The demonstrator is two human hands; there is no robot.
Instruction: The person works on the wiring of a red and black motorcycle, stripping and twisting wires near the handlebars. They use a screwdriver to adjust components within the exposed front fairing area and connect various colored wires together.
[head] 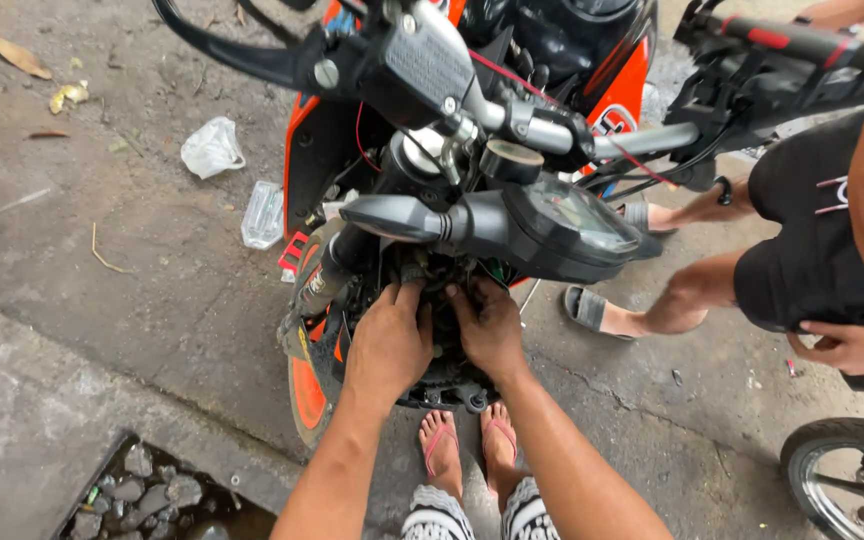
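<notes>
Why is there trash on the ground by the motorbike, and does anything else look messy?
A crumpled white plastic bag and a clear plastic package lie loose on the concrete left of the orange motorbike. Dry leaves are scattered there too. Both hands, left hand and right hand, reach into the bike's front, where loose wires show.

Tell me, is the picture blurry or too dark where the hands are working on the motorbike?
In the head view, daylight is soft and even, with no hard shadows; the left hand and right hand look sharp, but the gap they reach into under the instrument panel is dark; the handlebar bulges from wide-lens bending; a plastic bag looks bright white.
</notes>
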